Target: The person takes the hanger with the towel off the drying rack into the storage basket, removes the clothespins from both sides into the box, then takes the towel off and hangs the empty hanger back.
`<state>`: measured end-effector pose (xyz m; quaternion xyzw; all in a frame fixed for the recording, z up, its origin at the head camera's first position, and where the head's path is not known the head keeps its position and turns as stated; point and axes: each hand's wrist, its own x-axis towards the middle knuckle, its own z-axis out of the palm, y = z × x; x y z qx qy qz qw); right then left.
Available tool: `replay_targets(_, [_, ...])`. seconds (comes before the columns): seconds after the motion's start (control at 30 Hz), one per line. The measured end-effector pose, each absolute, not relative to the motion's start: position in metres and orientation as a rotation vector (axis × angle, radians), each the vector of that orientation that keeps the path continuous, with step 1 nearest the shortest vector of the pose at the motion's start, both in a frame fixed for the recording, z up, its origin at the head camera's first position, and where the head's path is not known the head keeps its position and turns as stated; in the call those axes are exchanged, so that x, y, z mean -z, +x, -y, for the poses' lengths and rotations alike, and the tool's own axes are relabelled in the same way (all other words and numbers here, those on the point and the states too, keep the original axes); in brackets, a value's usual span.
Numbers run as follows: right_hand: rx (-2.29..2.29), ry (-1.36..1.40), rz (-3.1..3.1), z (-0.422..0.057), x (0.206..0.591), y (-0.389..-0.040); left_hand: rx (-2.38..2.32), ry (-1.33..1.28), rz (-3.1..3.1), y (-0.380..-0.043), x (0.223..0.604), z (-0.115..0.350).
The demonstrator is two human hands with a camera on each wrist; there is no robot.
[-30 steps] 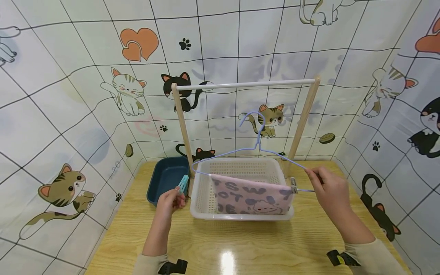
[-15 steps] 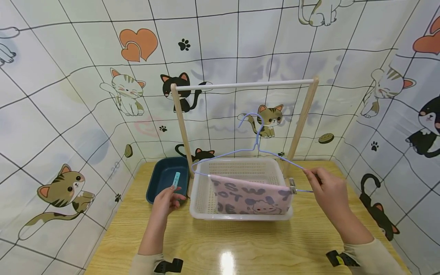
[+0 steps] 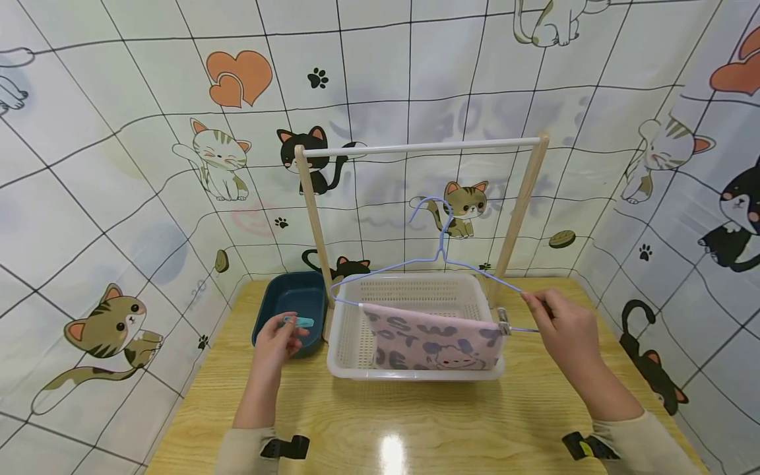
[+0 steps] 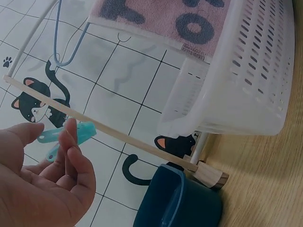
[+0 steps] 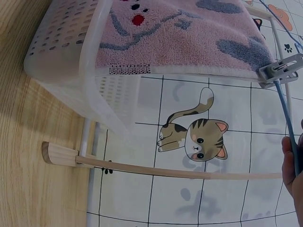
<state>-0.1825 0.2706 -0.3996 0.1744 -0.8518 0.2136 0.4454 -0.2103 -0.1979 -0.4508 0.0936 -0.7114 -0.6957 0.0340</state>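
Head view: left hand (image 3: 274, 342), fingers curled, pinching a teal peg (image 3: 301, 322), has swung toward the blue tub (image 3: 297, 290) at the tabletop's (image 3: 356, 422) back left corner, leaving the towel's (image 3: 433, 336) left end unpegged; right hand (image 3: 564, 326) grips the hanger (image 3: 441, 253) bearing it

The head camera looks forward and down from in front of and above the basket (image 3: 415, 375), framing it whole. The left wrist camera, much nearer, faces the basket from its left, rolled sideways; its height is hard to judge. The right wrist camera, also near, faces it from the right, rolled the opposite way. All three views share the towel (image 3: 436, 338); head and left wrist share the tub (image 3: 282, 297) left of the basket.
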Motion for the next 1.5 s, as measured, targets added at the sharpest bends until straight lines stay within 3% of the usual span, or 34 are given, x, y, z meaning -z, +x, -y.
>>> replay_targets(0.7, [-0.505, 0.440, 2.124, -0.269, 0.403, -0.186, 2.020, 0.401, 2.338, -0.231, 0.471, 0.210])
replay_targets(1.03, [-0.509, 0.440, 2.117, -0.268, 0.404, -0.187, 2.070, 0.327, 2.347, -0.239, 0.468, 0.209])
replay_targets(1.5, [-0.528, 0.456, 2.111, -0.267, 0.403, -0.185, 2.009, 0.159, 2.320, -0.223, 0.451, 0.185])
